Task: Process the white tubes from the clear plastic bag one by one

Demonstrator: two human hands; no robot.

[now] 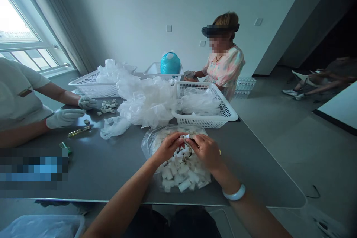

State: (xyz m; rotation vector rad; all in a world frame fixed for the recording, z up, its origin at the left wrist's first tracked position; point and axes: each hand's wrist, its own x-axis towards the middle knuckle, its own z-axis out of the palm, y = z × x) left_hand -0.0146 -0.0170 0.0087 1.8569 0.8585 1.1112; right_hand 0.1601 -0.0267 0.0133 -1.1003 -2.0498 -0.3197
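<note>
A small white plastic pipe fitting (184,137) is pinched in the fingers of my left hand (168,148), its round opening facing me. My right hand (205,151) is closed, with its fingertips against the fitting's right side. A bit of yellow (220,152) shows past the outer edge of that hand, perhaps the end of a thin tool; the rest is hidden. Below both hands, a clear plastic bag (149,143) lies spread, full of white pipe fittings (178,173). A small red patch shows under my fingers, too small to name.
White baskets (205,121) and a heap of clear plastic bags (147,98) stand beyond my hands. At left, a co-worker's gloved hands (65,118) are near loose fittings (107,108) and a yellow-handled tool (79,131). Another person (225,67) is behind the baskets.
</note>
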